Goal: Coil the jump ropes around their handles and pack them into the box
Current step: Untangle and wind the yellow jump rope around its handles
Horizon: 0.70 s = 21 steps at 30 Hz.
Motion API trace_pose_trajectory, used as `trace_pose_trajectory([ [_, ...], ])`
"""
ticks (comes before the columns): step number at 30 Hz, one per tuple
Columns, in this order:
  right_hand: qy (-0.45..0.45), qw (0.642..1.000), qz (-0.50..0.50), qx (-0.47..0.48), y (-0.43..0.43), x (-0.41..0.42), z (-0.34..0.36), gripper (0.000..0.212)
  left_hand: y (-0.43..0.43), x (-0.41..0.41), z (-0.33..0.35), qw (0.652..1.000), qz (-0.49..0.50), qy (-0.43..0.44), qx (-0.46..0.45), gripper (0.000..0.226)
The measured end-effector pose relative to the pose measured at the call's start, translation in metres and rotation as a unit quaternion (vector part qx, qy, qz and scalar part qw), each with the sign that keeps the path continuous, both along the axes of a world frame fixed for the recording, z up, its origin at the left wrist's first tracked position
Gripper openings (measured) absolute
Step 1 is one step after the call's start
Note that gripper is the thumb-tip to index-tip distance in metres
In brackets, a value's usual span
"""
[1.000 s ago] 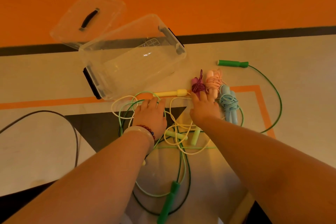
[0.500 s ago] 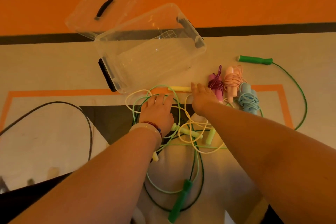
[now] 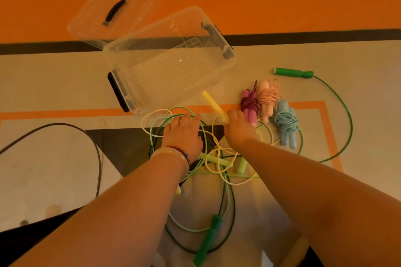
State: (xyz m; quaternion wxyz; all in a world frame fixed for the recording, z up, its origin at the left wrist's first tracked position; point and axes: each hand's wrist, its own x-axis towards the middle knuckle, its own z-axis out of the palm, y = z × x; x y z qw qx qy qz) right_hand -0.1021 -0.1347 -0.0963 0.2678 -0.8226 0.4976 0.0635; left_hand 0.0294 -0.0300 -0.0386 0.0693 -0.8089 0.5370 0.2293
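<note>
A clear plastic box (image 3: 219,34) stands open on the floor, nothing in it. Below it lies a tangle of loose yellow, light green and dark green ropes (image 3: 217,158). My right hand (image 3: 238,130) is shut on a yellow handle (image 3: 211,102), which tilts up toward the box. My left hand (image 3: 182,134) lies palm down on the tangled cords, fingers apart. To the right lie three coiled ropes: purple (image 3: 249,106), pink (image 3: 268,97) and blue (image 3: 286,123). One dark green handle (image 3: 294,72) lies far right, another (image 3: 208,240) near me.
The clear lid (image 3: 112,11) with a black grip lies behind the box on the orange floor. A black cable (image 3: 95,149) curves across the floor at the left. Light green handles (image 3: 219,160) lie among the tangle.
My right hand has closed on the yellow handle and lifted its far end off the floor, so it now tilts toward the box. My left hand has stayed on the cords.
</note>
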Motion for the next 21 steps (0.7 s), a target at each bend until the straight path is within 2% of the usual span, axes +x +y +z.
trace_pose_trajectory([
  [3,-0.126,0.982,-0.139,0.033,0.001,0.006,0.015,0.035,0.000,-0.001,0.003,1.000,0.010,0.005,-0.012,0.059],
  [7,-0.291,0.902,-0.288,0.137,-0.004,0.024,0.058,0.025,0.001,0.000,0.012,0.998,0.025,0.032,-0.038,0.060],
  [12,-0.429,0.811,-0.295,0.266,0.002,0.030,0.133,0.017,-0.001,0.002,0.044,0.988,0.024,0.086,-0.129,0.060],
  [15,-0.487,0.746,-0.317,0.326,0.011,0.024,0.176,0.006,-0.004,0.000,0.071,0.960,0.062,0.192,-0.196,0.057],
  [18,-0.529,0.723,-0.303,0.326,0.020,0.015,0.214,0.012,-0.003,-0.010,0.104,0.924,0.122,0.302,-0.201,0.039],
  [19,-0.542,0.717,-0.300,0.320,0.023,0.013,0.226,0.017,-0.001,-0.013,0.114,0.918,0.137,0.323,-0.184,0.031],
  [21,-0.569,0.702,-0.303,0.303,0.027,0.005,0.250,0.014,0.011,-0.019,0.130,0.920,0.135,0.337,-0.151,0.032],
])
